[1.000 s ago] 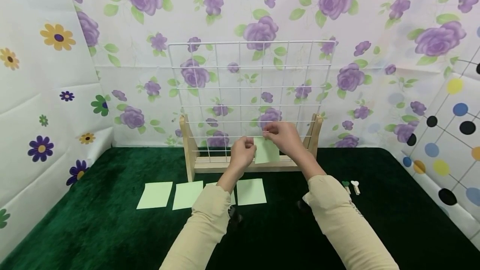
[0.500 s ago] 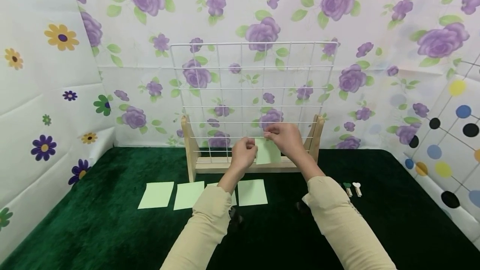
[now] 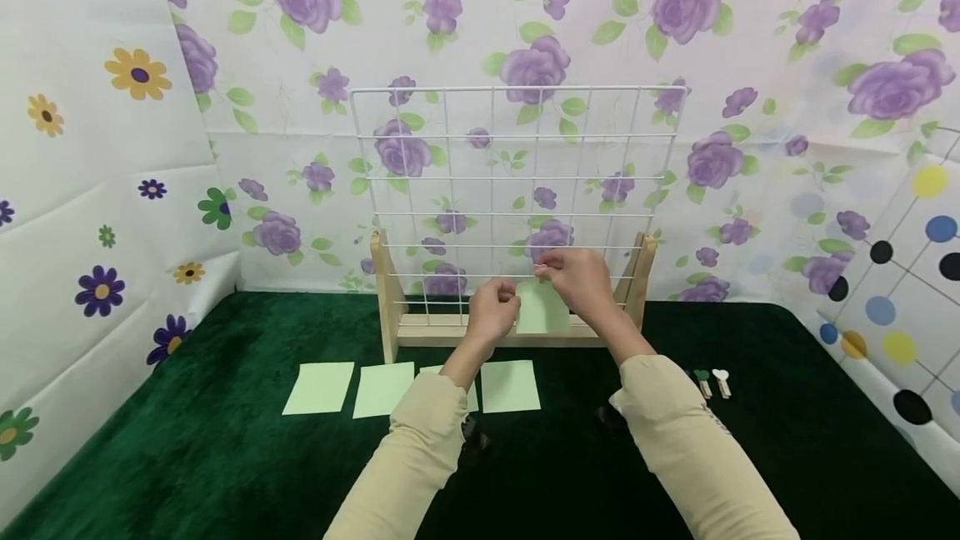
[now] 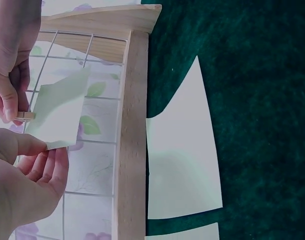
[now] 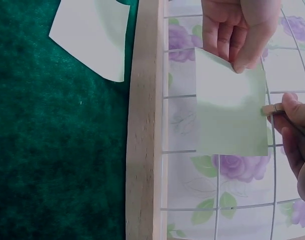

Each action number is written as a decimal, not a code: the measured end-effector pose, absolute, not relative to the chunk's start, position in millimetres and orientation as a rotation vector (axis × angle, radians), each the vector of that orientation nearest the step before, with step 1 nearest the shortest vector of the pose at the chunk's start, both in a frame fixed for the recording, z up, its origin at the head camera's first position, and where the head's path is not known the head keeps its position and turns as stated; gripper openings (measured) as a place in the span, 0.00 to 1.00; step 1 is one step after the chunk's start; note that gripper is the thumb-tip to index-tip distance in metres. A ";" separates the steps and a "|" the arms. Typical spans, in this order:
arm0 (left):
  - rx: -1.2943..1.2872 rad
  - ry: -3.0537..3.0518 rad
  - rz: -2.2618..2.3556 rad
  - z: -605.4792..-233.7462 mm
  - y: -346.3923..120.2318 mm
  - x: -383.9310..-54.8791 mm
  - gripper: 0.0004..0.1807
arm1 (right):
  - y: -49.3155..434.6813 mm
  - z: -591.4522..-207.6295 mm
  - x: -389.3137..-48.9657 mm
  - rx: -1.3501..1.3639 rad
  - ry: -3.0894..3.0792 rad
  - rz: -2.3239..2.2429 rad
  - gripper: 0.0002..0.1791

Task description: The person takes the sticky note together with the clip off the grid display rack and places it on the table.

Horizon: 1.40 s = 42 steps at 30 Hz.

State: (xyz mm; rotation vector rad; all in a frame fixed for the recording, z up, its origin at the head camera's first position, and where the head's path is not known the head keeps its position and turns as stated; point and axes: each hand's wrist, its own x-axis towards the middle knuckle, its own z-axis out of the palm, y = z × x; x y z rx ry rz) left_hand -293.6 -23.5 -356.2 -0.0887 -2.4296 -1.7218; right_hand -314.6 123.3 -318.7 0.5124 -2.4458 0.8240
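A pale green paper square [image 3: 543,308] lies against the lower part of the white wire grid [image 3: 492,178]. My left hand [image 3: 491,311] pinches the paper's left edge between thumb and fingers. At the paper's top edge, my right hand [image 3: 581,277] pinches a small wooden clothespin [image 5: 270,109]. In the right wrist view the clothespin's tip meets the paper beside a grid wire; whether it clamps both cannot be told. The left wrist view shows the paper [image 4: 60,112] slightly bent, with both hands close to it.
A wooden stand [image 3: 386,298] holds the grid upright on the dark green cloth [image 3: 225,457]. Several more paper squares [image 3: 318,388] lie in a row in front, one partly behind the left sleeve. Small clothespins with heart-shaped tops [image 3: 722,382] lie to the right, near the right sleeve.
The whole head view has shifted slightly to the right. Both hands keep their places at the paper and grid, with hardly any movement.
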 end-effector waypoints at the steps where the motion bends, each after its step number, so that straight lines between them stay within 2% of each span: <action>1: -0.090 -2.432 -1.713 -356.5 -23.7 -293.6 0.08 | 123.5 -318.9 -314.6 0.515 -2.441 0.825 0.07; 17: -0.112 -2.438 -1.728 -365.0 -27.9 -290.7 0.08 | 130.9 -306.4 -306.8 0.598 -2.426 0.989 0.05; 30: -0.192 -2.420 -1.838 -364.2 -36.6 -281.8 0.05 | 146.4 -308.1 -300.7 0.599 -2.528 1.184 0.09; 42: -0.248 -2.489 -1.908 -362.7 -45.9 -270.9 0.09 | 157.8 -308.9 -291.2 0.609 -2.513 1.106 0.15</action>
